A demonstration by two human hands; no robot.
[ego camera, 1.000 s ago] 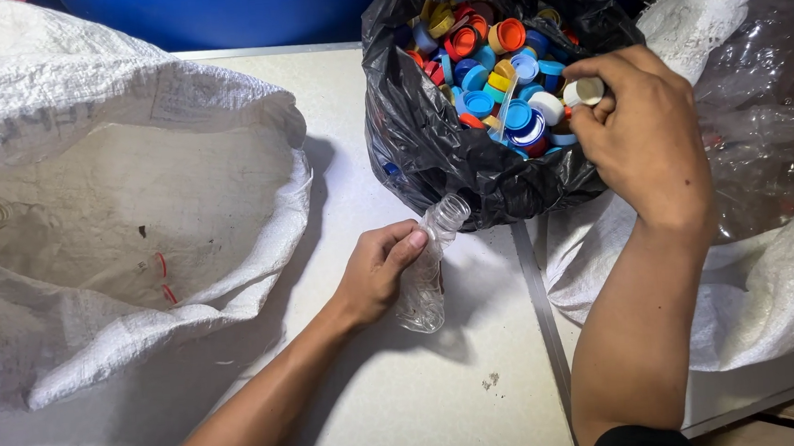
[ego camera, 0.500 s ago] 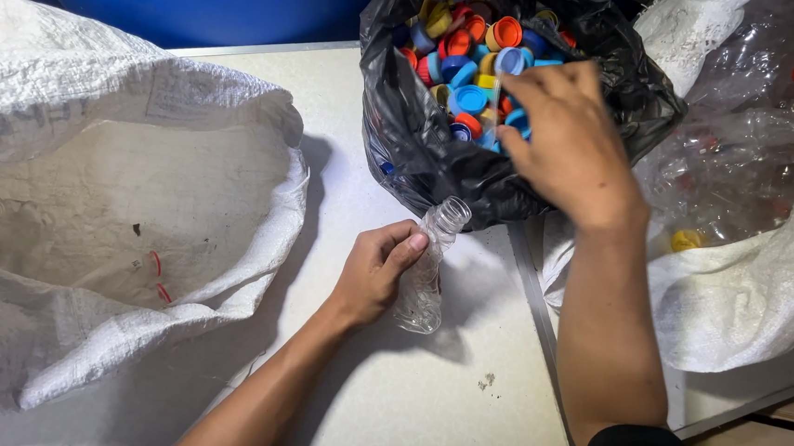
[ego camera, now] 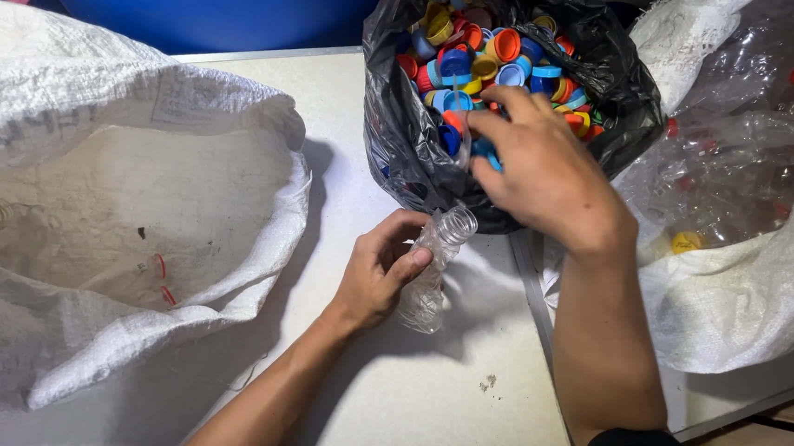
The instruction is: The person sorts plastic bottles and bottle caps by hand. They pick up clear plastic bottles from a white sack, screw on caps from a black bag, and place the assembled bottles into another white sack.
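hands at the cap bag, bottle on the table

a person's left hand (ego camera: 380, 278) curls around a clear crushed plastic bottle (ego camera: 433, 265), fingers wrapped about its body, holding it tilted on the pale table (ego camera: 410, 408) with its uncapped neck pointing up toward the black bag (ego camera: 411, 157). the right hand (ego camera: 538, 171) hovers just above and beside the bottle's neck at the bag's near rim, fingers bent inward (whether they hold anything cannot be told from here). the bag brims with coloured bottle caps (ego camera: 488, 58) in blue, red, orange and yellow. a white woven sack (ego camera: 118, 233) lies open to the left; another sack (ego camera: 754, 272) with clear bottles sits to the right.
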